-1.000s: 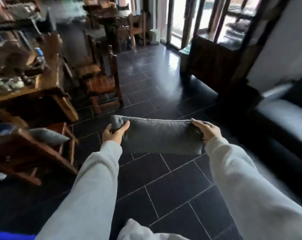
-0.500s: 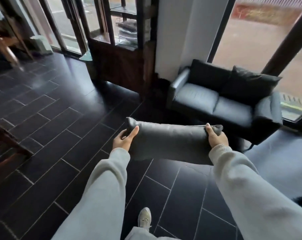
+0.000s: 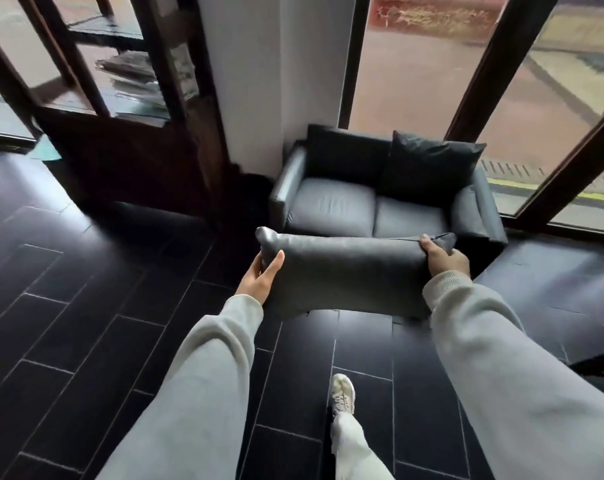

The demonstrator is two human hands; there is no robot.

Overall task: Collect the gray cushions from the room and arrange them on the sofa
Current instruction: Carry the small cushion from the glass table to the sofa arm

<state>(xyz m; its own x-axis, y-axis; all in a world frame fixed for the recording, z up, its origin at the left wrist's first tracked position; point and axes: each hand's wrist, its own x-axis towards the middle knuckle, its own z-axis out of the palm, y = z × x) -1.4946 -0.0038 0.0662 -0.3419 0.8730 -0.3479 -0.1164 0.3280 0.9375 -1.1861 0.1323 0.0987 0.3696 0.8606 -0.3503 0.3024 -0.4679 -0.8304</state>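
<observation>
Floor point(image 3: 86, 323): dark rectangular tiles with pale grout lines, faintly glossy. A dark two-seat sofa point(image 3: 335, 206) with a smooth leather-like skin sits in the corner, against a white wall point(image 3: 252, 81) on its left and tall dark-framed windows point(image 3: 414, 74) behind. One dark square cushion point(image 3: 432, 164) leans upright against the sofa's backrest on its right half. A dark wooden glazed cabinet point(image 3: 127, 140) stands left of the wall. The gray cushion point(image 3: 349, 271), oblong, smooth and plump with a seam along its top edge, is held in the air in front of the sofa, above the floor. Both arms in light gray sleeves reach forward. Left hand point(image 3: 259, 277) clasps the cushion's left end, thumb on the near face. Right hand point(image 3: 444, 258) grips the right end, fingers curled over the top corner. One pale sneaker point(image 3: 342, 393) is planted on the tiles below.
</observation>
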